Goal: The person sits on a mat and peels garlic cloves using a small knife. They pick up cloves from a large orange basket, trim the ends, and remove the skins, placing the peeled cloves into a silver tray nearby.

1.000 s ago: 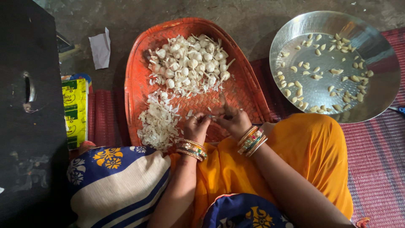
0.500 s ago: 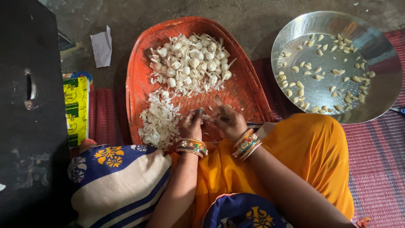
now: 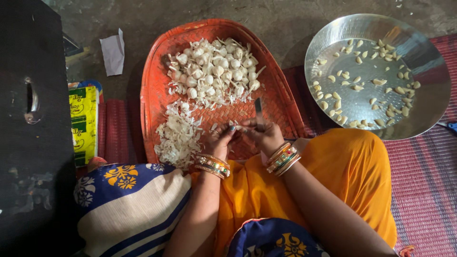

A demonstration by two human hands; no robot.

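Note:
My left hand [image 3: 220, 139] pinches a small garlic clove over the near edge of the orange woven tray [image 3: 282, 97]. My right hand [image 3: 263, 134] grips a small knife [image 3: 258, 109] with its blade pointing up, close against the left hand's fingers. Both wrists carry coloured bangles. On the tray's far half lies a heap of unpeeled garlic cloves [image 3: 214, 70]. A pile of white garlic skins [image 3: 178, 135] lies at the tray's near left, just beside my left hand.
A round steel plate [image 3: 431, 90] with several peeled cloves sits at the right on a red striped mat [image 3: 423, 190]. A black box [image 3: 28, 133] stands at the left, with a yellow packet [image 3: 83, 123] and a paper scrap [image 3: 113, 52] beside it.
Both hands stay together over the tray's near edge. The knife blade now stands upright above my right hand, and the left fingers have shifted on the clove.

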